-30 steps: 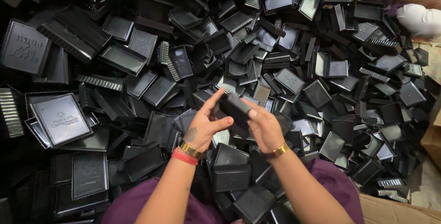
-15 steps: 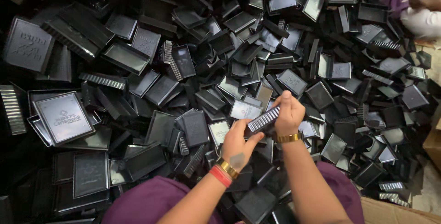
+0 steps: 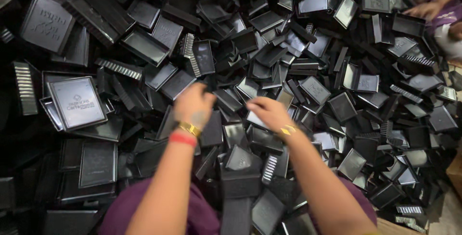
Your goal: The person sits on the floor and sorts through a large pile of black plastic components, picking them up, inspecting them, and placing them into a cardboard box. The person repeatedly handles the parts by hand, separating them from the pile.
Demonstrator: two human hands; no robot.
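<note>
A deep heap of black plastic box lids and trays [image 3: 308,71] fills the view. My left hand [image 3: 193,106], with a gold bangle and a red band at the wrist, reaches down into the heap near its middle; the fingers curl under and are blurred, so what they grip is hidden. My right hand [image 3: 269,112], also with a gold bangle, lies flat on the pieces just to the right, fingers stretched towards the left hand, nothing visible in it. A tall stack of black boxes [image 3: 240,182] stands between my forearms, close to my lap.
Larger square lids [image 3: 77,102] lie at the left of the heap, some with ribbed silver edges [image 3: 25,88]. Another person's hand and sleeve [image 3: 426,8] reach into the pile at the top right. A brown floor edge [image 3: 452,172] shows at the right.
Both hands were together holding a small black piece, then the right held a ribbed piece up. Now both have moved forward and down onto the heap, and that piece is out of sight.
</note>
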